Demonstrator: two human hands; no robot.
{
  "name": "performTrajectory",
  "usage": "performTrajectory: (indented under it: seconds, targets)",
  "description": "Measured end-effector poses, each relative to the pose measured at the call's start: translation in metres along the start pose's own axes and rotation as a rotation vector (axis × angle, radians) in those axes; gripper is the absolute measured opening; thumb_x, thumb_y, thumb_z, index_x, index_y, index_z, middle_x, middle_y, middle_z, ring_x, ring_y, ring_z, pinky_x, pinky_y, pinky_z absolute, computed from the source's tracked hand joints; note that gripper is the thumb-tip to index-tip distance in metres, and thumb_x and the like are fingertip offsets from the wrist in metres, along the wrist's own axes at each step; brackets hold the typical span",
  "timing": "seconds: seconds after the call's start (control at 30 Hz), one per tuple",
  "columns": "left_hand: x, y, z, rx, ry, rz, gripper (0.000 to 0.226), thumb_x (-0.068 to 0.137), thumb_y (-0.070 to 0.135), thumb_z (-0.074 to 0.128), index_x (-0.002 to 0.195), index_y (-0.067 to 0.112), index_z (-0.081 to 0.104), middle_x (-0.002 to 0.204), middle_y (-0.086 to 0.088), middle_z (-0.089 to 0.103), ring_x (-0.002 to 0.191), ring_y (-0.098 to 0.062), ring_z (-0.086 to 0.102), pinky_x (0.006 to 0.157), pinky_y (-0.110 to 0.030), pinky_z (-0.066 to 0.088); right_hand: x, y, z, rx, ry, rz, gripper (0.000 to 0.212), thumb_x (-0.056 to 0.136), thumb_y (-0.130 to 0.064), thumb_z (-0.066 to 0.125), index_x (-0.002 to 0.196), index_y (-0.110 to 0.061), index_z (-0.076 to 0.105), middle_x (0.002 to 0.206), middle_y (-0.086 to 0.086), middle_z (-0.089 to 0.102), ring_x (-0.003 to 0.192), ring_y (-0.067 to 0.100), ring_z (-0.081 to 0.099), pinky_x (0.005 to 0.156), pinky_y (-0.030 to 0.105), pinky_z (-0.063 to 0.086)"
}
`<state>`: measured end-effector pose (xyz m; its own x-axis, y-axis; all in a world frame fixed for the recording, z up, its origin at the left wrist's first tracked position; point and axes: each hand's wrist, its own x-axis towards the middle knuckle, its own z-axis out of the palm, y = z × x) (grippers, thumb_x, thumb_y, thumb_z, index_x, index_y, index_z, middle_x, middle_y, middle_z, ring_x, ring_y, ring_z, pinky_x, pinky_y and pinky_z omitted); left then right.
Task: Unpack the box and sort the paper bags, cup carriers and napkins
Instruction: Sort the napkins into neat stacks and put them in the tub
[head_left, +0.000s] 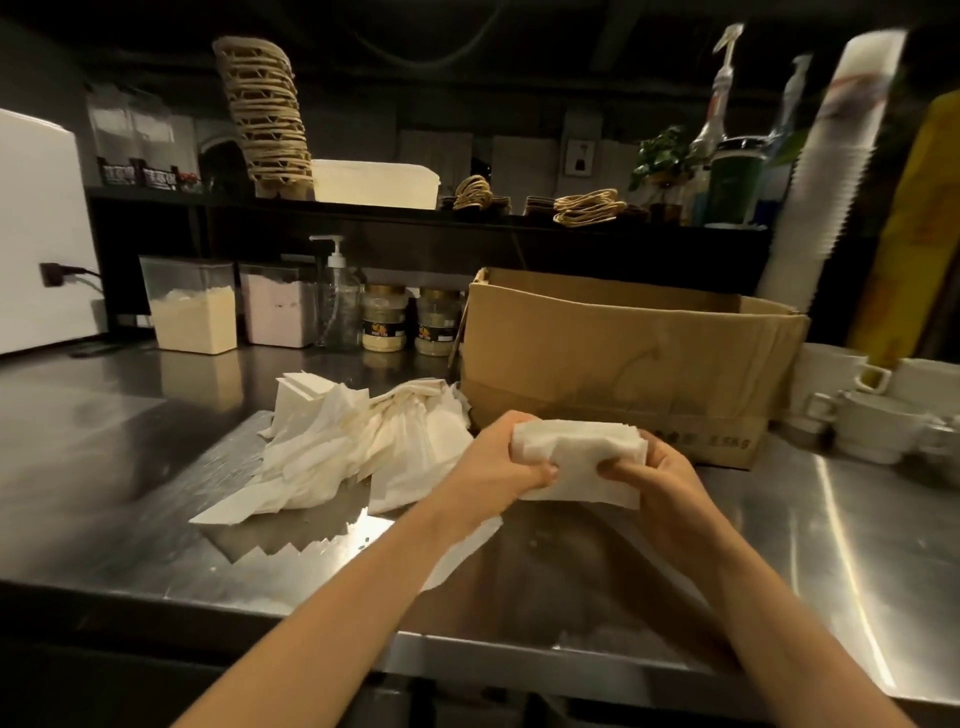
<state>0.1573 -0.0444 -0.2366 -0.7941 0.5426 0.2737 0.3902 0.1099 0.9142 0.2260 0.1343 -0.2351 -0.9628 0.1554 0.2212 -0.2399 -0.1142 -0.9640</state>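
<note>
My left hand and my right hand grip a thick stack of white napkins from both ends, held above the steel counter in front of the open cardboard box. A loose heap of white paper bags lies on the counter to the left of my hands. A tall leaning stack of brown cup carriers stands on the upper shelf at the back left. What is inside the box is hidden by its front wall.
Powder canisters, a pump bottle and two jars line the back of the counter. White ceramic cups crowd the right side. A white tub, bundles of bag handles and a stack of paper cups sit higher up.
</note>
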Motion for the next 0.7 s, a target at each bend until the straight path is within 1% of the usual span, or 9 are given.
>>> performTrajectory:
  seconds: [0.1,0.2,0.27,0.3,0.33,0.43,0.5,0.6,0.7]
  targets:
    - [0.001,-0.003,0.011,0.073,-0.003,-0.009,0.048,0.086,0.007,0.065,0.126,0.022,0.043,0.114,0.001,0.053,0.109,-0.016,0.054,0.097,-0.037,0.052,-0.002,0.002,-0.001,-0.075,0.050,0.009,0.052,0.059,-0.008,0.065,0.110,-0.012,0.055,0.109,0.020,0.061,0.096,0.029,0.061,0.077,0.039,0.054]
    - [-0.003,-0.008,0.013,0.147,-0.037,-0.064,0.061,0.087,0.012,0.068,0.135,0.027,0.035,0.125,0.001,0.050,0.112,-0.014,0.052,0.098,-0.032,0.050,-0.001,0.005,0.002,-0.200,0.032,0.083,0.063,0.055,-0.013,0.060,0.117,-0.019,0.049,0.115,0.016,0.054,0.106,0.033,0.056,0.089,0.045,0.053]
    - [-0.005,-0.010,0.013,0.145,-0.037,-0.092,0.075,0.084,0.015,0.072,0.143,0.030,0.028,0.131,0.001,0.047,0.114,-0.014,0.051,0.099,-0.030,0.050,-0.001,0.008,0.003,-0.266,0.038,0.106,0.074,0.054,-0.012,0.060,0.125,-0.022,0.044,0.115,0.013,0.051,0.105,0.031,0.055,0.086,0.040,0.055]
    - [-0.005,-0.011,0.013,0.137,-0.032,-0.096,0.080,0.084,0.016,0.074,0.145,0.030,0.025,0.133,0.001,0.047,0.116,-0.015,0.051,0.100,-0.031,0.049,0.001,0.010,0.002,-0.274,0.048,0.094,0.074,0.056,-0.009,0.061,0.127,-0.021,0.043,0.116,0.013,0.051,0.104,0.031,0.055,0.083,0.037,0.055]
    - [-0.005,-0.012,0.013,0.139,-0.020,-0.092,0.081,0.083,0.018,0.074,0.146,0.029,0.025,0.133,0.000,0.047,0.117,-0.016,0.051,0.101,-0.033,0.049,0.002,0.011,0.001,-0.267,0.059,0.075,0.068,0.062,-0.003,0.062,0.126,-0.019,0.044,0.117,0.015,0.052,0.104,0.032,0.056,0.081,0.037,0.055]
    - [-0.005,-0.011,0.011,0.153,0.028,-0.059,0.069,0.085,0.018,0.072,0.141,0.027,0.033,0.128,-0.002,0.051,0.114,-0.016,0.053,0.102,-0.036,0.049,0.004,0.014,-0.002,-0.180,0.080,0.039,0.053,0.077,0.015,0.054,0.120,-0.016,0.049,0.117,0.019,0.053,0.105,0.036,0.058,0.088,0.047,0.054]
    - [-0.005,-0.010,0.008,0.112,0.045,-0.055,0.067,0.085,0.016,0.072,0.140,0.028,0.036,0.126,-0.001,0.051,0.113,-0.017,0.054,0.101,-0.038,0.050,0.005,0.016,-0.003,-0.136,0.072,0.052,0.059,0.076,0.012,0.056,0.124,-0.019,0.047,0.115,0.014,0.053,0.104,0.033,0.058,0.088,0.047,0.054]
    - [-0.005,-0.011,0.007,0.104,0.037,-0.094,0.081,0.080,0.018,0.078,0.144,0.032,0.031,0.131,0.000,0.048,0.115,-0.019,0.053,0.102,-0.039,0.049,0.010,0.019,-0.003,-0.217,0.074,0.073,0.066,0.072,0.009,0.056,0.130,-0.020,0.045,0.117,0.014,0.051,0.102,0.030,0.055,0.080,0.036,0.054]
    - [-0.006,-0.012,0.007,0.135,0.035,-0.085,0.080,0.081,0.018,0.077,0.144,0.033,0.031,0.132,-0.001,0.049,0.112,-0.016,0.053,0.101,-0.037,0.049,0.009,0.020,-0.002,-0.233,0.064,0.079,0.062,0.069,0.007,0.057,0.126,-0.017,0.048,0.119,0.016,0.053,0.106,0.031,0.055,0.086,0.041,0.052]
